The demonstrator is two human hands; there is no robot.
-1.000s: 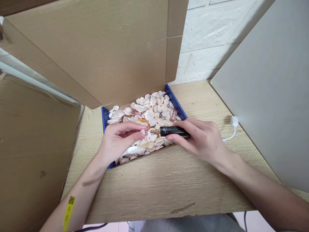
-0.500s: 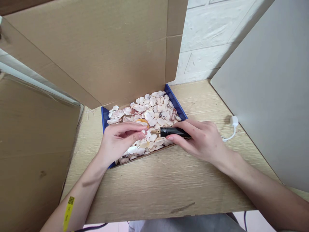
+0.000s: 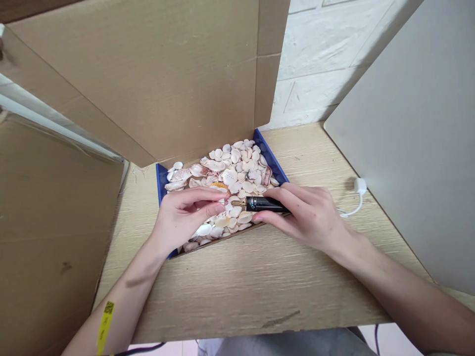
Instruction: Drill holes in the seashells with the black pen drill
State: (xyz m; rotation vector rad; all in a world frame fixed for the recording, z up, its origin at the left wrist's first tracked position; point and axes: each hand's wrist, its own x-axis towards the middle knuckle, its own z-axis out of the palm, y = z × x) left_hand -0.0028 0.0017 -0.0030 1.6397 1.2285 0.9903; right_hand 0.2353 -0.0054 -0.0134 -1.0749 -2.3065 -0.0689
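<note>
A big brown cardboard flap (image 3: 148,74) stands up at the back. Another brown cardboard sheet (image 3: 48,237) leans on the left side. The table (image 3: 241,287) is light wood with thin lines in it, and it has a dark smudge near the front edge. On the right a flat grey board (image 3: 419,148) stands tilted on the table. A small white plug (image 3: 359,186) with a short white wire lies on the table just beside the grey board. Behind the table is a white wall (image 3: 319,54) that looks like painted blocks.
</note>
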